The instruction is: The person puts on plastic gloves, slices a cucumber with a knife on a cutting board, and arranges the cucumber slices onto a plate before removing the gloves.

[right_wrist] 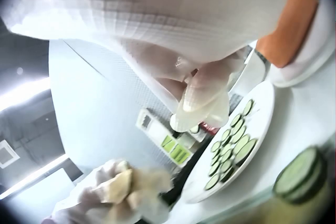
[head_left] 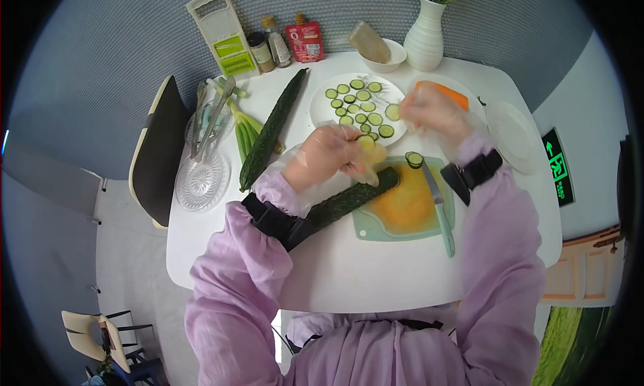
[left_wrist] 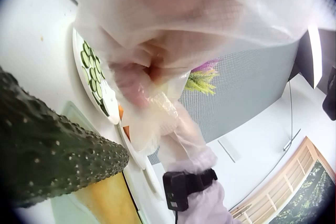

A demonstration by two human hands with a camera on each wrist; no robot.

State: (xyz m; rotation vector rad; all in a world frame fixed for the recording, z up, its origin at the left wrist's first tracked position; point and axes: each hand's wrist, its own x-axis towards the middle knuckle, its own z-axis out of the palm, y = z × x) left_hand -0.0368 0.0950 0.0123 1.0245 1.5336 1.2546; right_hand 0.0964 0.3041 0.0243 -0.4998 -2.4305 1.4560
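Observation:
Thin clear gloves cover both hands. My left hand point(head_left: 325, 154) pinches pale cucumber slices point(head_left: 365, 142) above the end of a partly cut cucumber point(head_left: 349, 201); in the right wrist view this hand point(right_wrist: 123, 195) is blurred. My right hand point(head_left: 433, 111) is at the right rim of the white plate point(head_left: 322, 97), a cucumber slice point(head_left: 392, 111) pinched at its fingertips. Many slices lie spread on that plate. Two stacked slices point(head_left: 414, 160) and a green-handled knife point(head_left: 444, 228) rest on the green cutting board point(head_left: 365, 221).
A whole cucumber point(head_left: 275, 127) and scallions point(head_left: 245, 131) lie to the left, beside glass dishes point(head_left: 201, 181). Along the back stand a grater point(head_left: 225, 33), seasoning jars point(head_left: 260, 52), a red pouch point(head_left: 305, 41), a bowl point(head_left: 389, 64) and a vase point(head_left: 424, 37). A carrot point(head_left: 443, 92) and plate point(head_left: 511, 134) are right.

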